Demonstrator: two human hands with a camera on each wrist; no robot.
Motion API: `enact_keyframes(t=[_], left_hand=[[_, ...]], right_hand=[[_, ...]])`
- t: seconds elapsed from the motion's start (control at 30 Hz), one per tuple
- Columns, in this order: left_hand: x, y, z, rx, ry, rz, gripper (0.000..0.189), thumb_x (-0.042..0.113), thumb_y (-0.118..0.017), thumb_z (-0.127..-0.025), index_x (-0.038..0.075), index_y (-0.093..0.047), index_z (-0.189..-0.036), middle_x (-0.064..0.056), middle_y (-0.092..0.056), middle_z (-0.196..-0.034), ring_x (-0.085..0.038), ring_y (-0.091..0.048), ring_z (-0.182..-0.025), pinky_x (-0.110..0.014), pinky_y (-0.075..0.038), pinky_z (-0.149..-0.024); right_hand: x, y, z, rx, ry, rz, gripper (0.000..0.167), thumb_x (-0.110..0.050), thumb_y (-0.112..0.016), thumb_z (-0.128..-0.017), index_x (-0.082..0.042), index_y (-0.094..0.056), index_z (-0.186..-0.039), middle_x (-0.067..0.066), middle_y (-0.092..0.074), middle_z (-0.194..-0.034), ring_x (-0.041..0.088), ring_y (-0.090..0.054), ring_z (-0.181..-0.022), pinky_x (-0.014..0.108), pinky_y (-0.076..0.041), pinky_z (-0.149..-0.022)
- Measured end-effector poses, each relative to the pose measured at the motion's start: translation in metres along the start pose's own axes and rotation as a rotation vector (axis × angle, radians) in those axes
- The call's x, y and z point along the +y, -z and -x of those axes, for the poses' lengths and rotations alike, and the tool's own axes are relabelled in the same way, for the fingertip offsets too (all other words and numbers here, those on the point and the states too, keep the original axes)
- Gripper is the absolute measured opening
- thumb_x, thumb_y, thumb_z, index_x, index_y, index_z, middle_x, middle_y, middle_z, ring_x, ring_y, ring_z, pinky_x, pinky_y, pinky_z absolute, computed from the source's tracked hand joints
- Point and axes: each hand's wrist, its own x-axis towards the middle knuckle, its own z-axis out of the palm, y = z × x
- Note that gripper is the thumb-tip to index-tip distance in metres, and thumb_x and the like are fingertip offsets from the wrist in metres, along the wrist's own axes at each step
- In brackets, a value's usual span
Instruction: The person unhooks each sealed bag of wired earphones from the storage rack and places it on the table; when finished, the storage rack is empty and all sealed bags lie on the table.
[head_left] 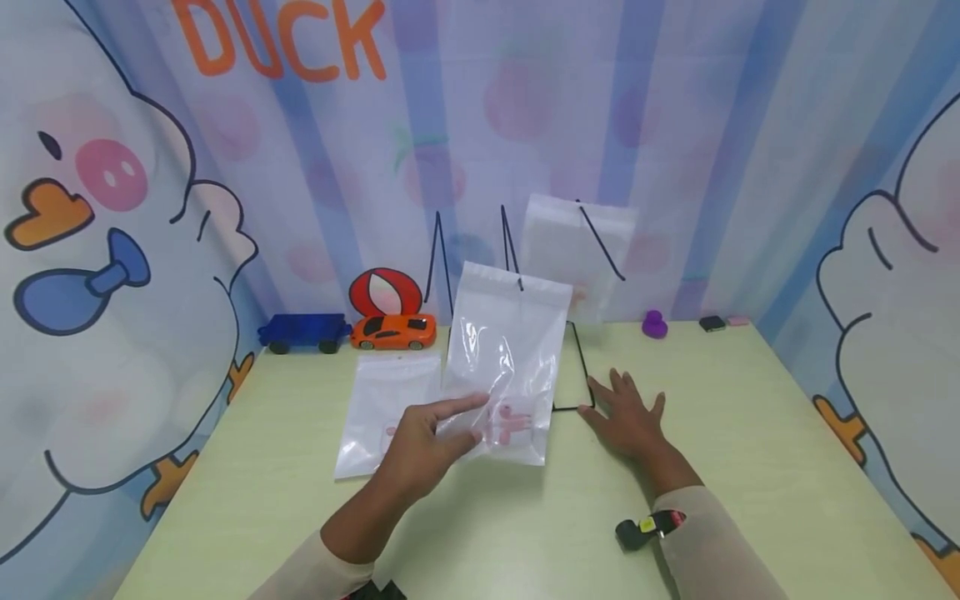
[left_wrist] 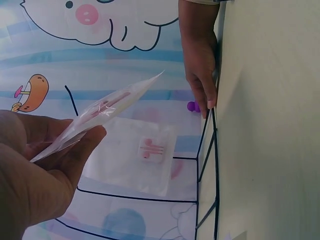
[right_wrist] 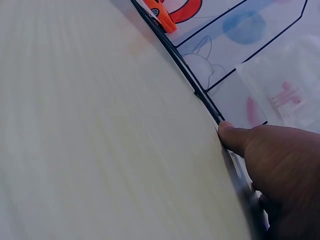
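My left hand pinches the lower left part of a glossy white plastic bag with pink earphones showing at its bottom. In the left wrist view the bag is seen edge-on between thumb and fingers. Its top hole lies at the tip of a hook on the black wire display stand. Fingers spread, my right hand rests low at the stand's right base corner. Its thumb touches the base wire in the right wrist view. Another white bag hangs behind, on the right-hand hook.
A third white bag lies on the table, left of the stand. Along the back edge are a blue toy cart, an orange toy car, a purple toy and a small black object. A printed curtain rises behind.
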Motion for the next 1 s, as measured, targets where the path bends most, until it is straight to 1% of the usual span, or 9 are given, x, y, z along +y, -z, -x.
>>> enact_keyframes(t=[0.13, 0.3, 0.4, 0.53, 0.7, 0.8, 0.93, 1.0], left_hand=[[-0.003, -0.002, 0.002, 0.006, -0.014, 0.009, 0.047, 0.008, -0.079, -0.096, 0.036, -0.080, -0.134, 0.004, -0.066, -0.157, -0.030, -0.049, -0.157, -0.065, -0.038, -0.128], [-0.003, -0.002, 0.006, 0.007, -0.008, 0.013, 0.046, 0.009, -0.079, -0.096, 0.035, -0.080, -0.133, 0.004, -0.066, -0.156, -0.030, -0.051, -0.155, -0.065, -0.040, -0.127], [-0.003, -0.002, 0.009, 0.004, -0.023, 0.014, 0.045, 0.008, -0.079, -0.096, 0.033, -0.080, -0.133, 0.002, -0.067, -0.155, -0.031, -0.053, -0.154, -0.066, -0.040, -0.127], [-0.006, -0.003, 0.010, 0.009, -0.066, 0.034, 0.045, 0.005, -0.079, -0.095, 0.029, -0.081, -0.132, 0.001, -0.070, -0.151, -0.031, -0.055, -0.153, -0.066, -0.039, -0.127], [-0.014, -0.003, 0.008, 0.014, -0.091, 0.067, 0.045, 0.004, -0.079, -0.095, 0.029, -0.081, -0.132, 0.002, -0.071, -0.150, -0.029, -0.057, -0.150, -0.063, -0.040, -0.127], [-0.020, -0.002, 0.004, 0.013, -0.087, 0.078, 0.043, 0.005, -0.079, -0.095, 0.028, -0.082, -0.131, 0.001, -0.071, -0.150, -0.029, -0.058, -0.150, -0.063, -0.040, -0.126], [-0.029, -0.001, -0.002, -0.002, -0.074, 0.088, 0.041, 0.007, -0.079, -0.096, 0.029, -0.082, -0.131, 0.001, -0.070, -0.151, -0.030, -0.055, -0.152, -0.066, -0.037, -0.128], [-0.034, -0.001, -0.005, -0.015, -0.085, 0.087, 0.041, 0.007, -0.080, -0.096, 0.028, -0.082, -0.131, 0.000, -0.070, -0.151, -0.032, -0.054, -0.153, -0.066, -0.035, -0.129]], right_hand=[[0.002, -0.002, -0.001, 0.005, 0.006, 0.001, 0.070, -0.055, -0.050, -0.112, -0.019, -0.039, -0.171, 0.025, -0.014, -0.182, 0.052, -0.006, -0.169, 0.088, 0.013, -0.121], [0.002, -0.002, -0.002, 0.011, 0.006, -0.005, 0.069, -0.054, -0.051, -0.112, -0.020, -0.038, -0.171, 0.024, -0.014, -0.182, 0.051, -0.005, -0.170, 0.087, 0.014, -0.121], [0.002, -0.001, -0.002, 0.008, 0.001, 0.000, 0.069, -0.053, -0.051, -0.112, -0.020, -0.038, -0.171, 0.024, -0.013, -0.182, 0.051, -0.005, -0.169, 0.087, 0.014, -0.121], [0.000, 0.001, -0.001, -0.001, -0.004, 0.002, 0.069, -0.054, -0.050, -0.112, -0.020, -0.038, -0.171, 0.024, -0.013, -0.182, 0.051, -0.005, -0.170, 0.086, 0.014, -0.122], [-0.002, 0.003, 0.000, 0.008, -0.007, -0.010, 0.069, -0.053, -0.052, -0.111, -0.019, -0.040, -0.170, 0.025, -0.015, -0.182, 0.051, -0.006, -0.169, 0.087, 0.013, -0.122], [0.000, 0.001, 0.000, 0.001, -0.008, -0.005, 0.069, -0.053, -0.051, -0.111, -0.019, -0.039, -0.170, 0.025, -0.015, -0.182, 0.051, -0.006, -0.169, 0.087, 0.012, -0.122], [0.000, 0.000, 0.000, -0.006, -0.002, -0.005, 0.070, -0.054, -0.050, -0.112, -0.019, -0.038, -0.171, 0.025, -0.013, -0.182, 0.051, -0.005, -0.170, 0.087, 0.013, -0.122], [0.000, 0.000, 0.000, -0.005, 0.000, -0.010, 0.070, -0.055, -0.051, -0.112, -0.020, -0.038, -0.171, 0.025, -0.014, -0.182, 0.051, -0.005, -0.170, 0.087, 0.014, -0.122]])
